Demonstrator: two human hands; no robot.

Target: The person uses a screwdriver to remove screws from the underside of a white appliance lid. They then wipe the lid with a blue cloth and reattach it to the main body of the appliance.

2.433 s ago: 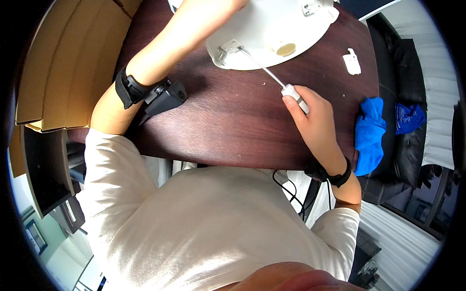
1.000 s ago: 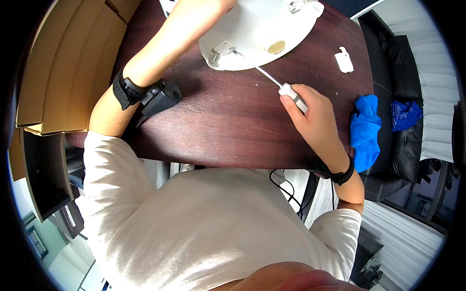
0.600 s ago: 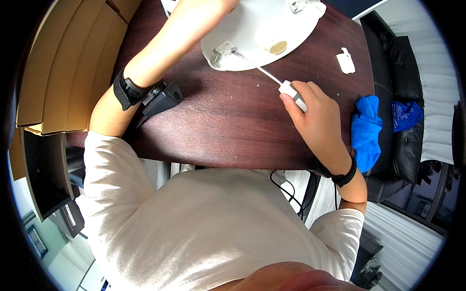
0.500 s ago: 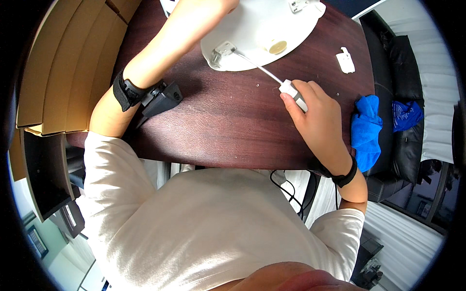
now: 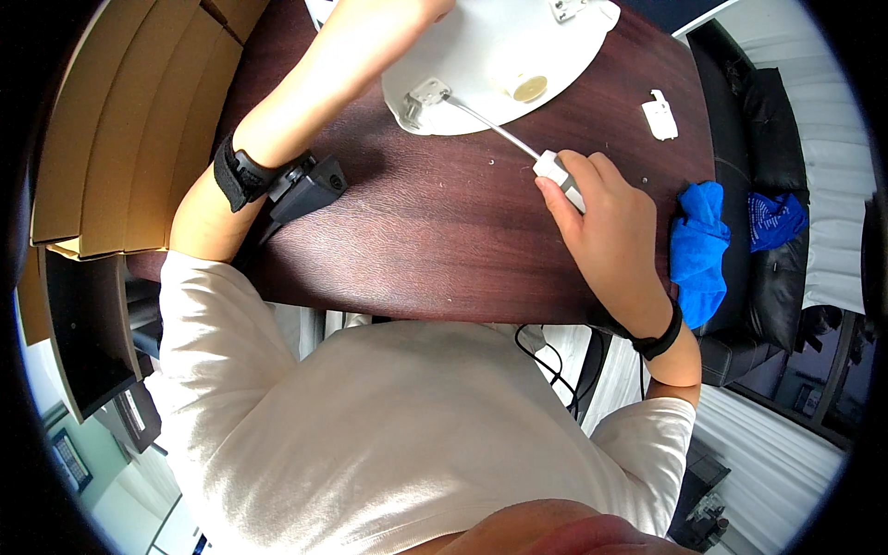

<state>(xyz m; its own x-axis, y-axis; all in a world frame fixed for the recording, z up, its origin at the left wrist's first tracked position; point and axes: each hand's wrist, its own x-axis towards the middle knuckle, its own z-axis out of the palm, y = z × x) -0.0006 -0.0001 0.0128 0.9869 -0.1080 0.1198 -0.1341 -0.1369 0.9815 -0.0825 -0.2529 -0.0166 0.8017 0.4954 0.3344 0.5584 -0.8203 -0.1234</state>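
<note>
My right hand (image 5: 606, 208) is closed around the white and grey handle of a screwdriver (image 5: 499, 129). The screwdriver's long thin shaft points up and left, its tip meeting a small metal fitting (image 5: 429, 92) on a white, smooth, rounded shell-like piece (image 5: 499, 46). A round yellowish disc (image 5: 529, 89) sits on that white piece, and a second fitting (image 5: 568, 9) shows near its far right edge. My left hand (image 5: 430, 7) reaches over the white piece's left side; its fingers lie beyond the upper edge of the picture, so their grip is hidden.
The white piece rests on a dark reddish-brown table (image 5: 444, 240). A small white plastic part (image 5: 659, 117) lies on the right, with a blue cloth (image 5: 700, 254) at the table's right edge. Cardboard boxes (image 5: 139, 129) stand at the left. A black device (image 5: 310, 190) is strapped to my left wrist.
Almost nothing differs. My right hand and the screwdriver have shifted very slightly; the tip stays at the same fitting.
</note>
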